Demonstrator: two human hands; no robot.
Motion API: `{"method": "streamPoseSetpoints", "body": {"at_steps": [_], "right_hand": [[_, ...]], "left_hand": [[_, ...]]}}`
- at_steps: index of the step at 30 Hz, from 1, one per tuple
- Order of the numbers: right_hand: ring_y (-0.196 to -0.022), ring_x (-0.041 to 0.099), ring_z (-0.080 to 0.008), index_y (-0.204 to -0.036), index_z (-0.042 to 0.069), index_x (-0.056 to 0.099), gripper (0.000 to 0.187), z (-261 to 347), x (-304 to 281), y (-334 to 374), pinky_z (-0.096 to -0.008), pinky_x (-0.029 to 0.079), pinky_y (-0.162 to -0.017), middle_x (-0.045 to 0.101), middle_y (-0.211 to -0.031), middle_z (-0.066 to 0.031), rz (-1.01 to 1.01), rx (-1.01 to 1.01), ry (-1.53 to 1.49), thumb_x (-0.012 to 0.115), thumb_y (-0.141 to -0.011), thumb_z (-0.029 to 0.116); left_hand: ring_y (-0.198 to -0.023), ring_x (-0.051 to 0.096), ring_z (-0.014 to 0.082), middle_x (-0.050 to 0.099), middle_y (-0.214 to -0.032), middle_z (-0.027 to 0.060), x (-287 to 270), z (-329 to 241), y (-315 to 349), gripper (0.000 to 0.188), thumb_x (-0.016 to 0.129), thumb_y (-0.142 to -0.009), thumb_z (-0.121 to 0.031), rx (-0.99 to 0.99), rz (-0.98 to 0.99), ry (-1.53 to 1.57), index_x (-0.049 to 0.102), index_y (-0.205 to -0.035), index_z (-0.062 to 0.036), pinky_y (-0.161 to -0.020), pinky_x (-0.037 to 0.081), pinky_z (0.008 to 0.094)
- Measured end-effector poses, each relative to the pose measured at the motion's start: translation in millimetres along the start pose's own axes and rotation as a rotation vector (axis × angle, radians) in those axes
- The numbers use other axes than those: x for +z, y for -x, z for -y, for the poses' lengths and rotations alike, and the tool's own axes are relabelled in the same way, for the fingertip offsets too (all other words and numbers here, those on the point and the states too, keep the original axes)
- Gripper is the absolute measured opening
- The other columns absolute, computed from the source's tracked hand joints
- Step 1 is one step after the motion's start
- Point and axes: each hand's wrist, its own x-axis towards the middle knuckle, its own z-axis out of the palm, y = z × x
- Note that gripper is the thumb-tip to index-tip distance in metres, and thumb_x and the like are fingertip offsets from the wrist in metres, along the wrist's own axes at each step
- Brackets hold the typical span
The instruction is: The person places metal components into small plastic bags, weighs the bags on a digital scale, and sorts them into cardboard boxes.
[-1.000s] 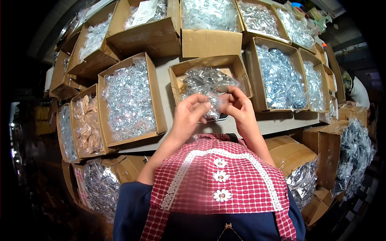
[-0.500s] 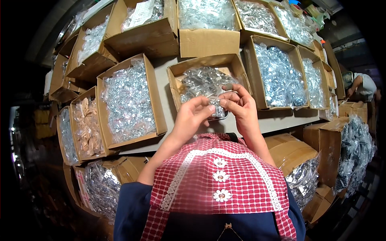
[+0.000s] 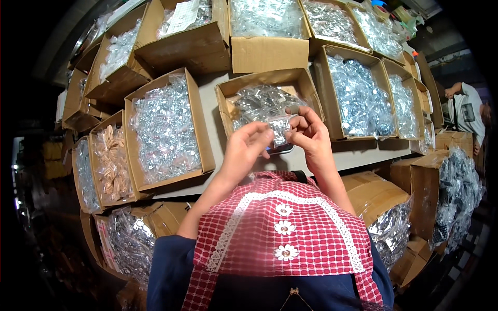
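Observation:
Between my two hands is a small clear plastic bag [image 3: 279, 129] with shiny metal parts in it. My left hand [image 3: 250, 145] pinches the bag's left side, thumb against fingers. On the other side my right hand [image 3: 309, 133] grips the bag's right edge between thumb and fingers. Both hands are over the near side of an open cardboard box [image 3: 259, 79], which holds a heap of clear bags of dark metal parts [image 3: 267, 101]. A dark edge of some object shows under the bag; most of it is hidden.
Left of the middle box stands a box of bagged silvery parts [image 3: 165, 129], with a box of wooden pieces [image 3: 110, 160] beyond. To the right is a box of bluish bags [image 3: 360, 98]. More boxes line the back. A person [image 3: 464, 109] stands at far right.
The bag has come up and turned flat between my hands, showing its face. At far right the person has straightened from a bent pose.

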Motion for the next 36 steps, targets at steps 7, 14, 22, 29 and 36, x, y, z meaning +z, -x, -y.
{"method": "streamPoseSetpoints", "body": {"at_steps": [7,14,22,29,36], "right_hand": [[-0.078,0.060,-0.0094,-0.129,-0.001,0.047,0.051,9,11,6,-0.0227,0.049,-0.068,0.062,-0.090,-0.0042,0.021,0.027,-0.041,0.065,-0.081,-0.003],[-0.077,0.059,-0.0076,-0.124,0.001,0.051,0.044,2,8,3,-0.0208,0.047,-0.069,0.061,-0.087,-0.0015,-0.005,-0.007,0.005,0.064,-0.082,-0.003],[-0.080,0.057,-0.0071,-0.119,0.000,0.053,0.040,6,10,-1,-0.0201,0.046,-0.070,0.058,-0.091,-0.0017,0.021,-0.036,0.025,0.065,-0.081,-0.001],[-0.078,0.057,-0.0067,-0.120,0.000,0.053,0.040,-3,14,-7,-0.0199,0.046,-0.067,0.059,-0.092,-0.0034,-0.034,-0.107,0.046,0.065,-0.082,-0.003],[-0.073,0.056,-0.0059,-0.122,-0.002,0.050,0.041,8,8,-13,-0.0202,0.044,-0.063,0.060,-0.080,-0.0002,-0.033,-0.033,0.109,0.067,-0.085,0.000]], "left_hand": [[-0.076,0.058,0.0073,0.062,-0.090,0.0035,2,-1,4,0.027,0.070,-0.087,-0.009,0.023,0.016,0.023,0.057,-0.108,0.0011,-0.067,0.048,0.0205],[-0.075,0.055,0.0050,0.059,-0.087,-0.0014,5,-3,4,0.023,0.069,-0.085,-0.008,0.007,0.046,0.044,0.059,-0.105,-0.0030,-0.065,0.044,0.0185],[-0.077,0.055,0.0054,0.058,-0.087,-0.0011,6,-5,0,0.025,0.068,-0.085,-0.006,-0.039,0.023,0.063,0.059,-0.108,-0.0026,-0.068,0.045,0.0197],[-0.076,0.055,0.0048,0.060,-0.089,0.0008,7,1,-7,0.023,0.067,-0.090,-0.011,0.056,0.021,-0.039,0.058,-0.107,-0.0009,-0.066,0.045,0.0191],[-0.070,0.053,0.0032,0.060,-0.079,-0.0028,1,8,-11,0.017,0.064,-0.095,-0.018,0.091,-0.069,-0.021,0.063,-0.099,-0.0017,-0.061,0.045,0.0197]]}}
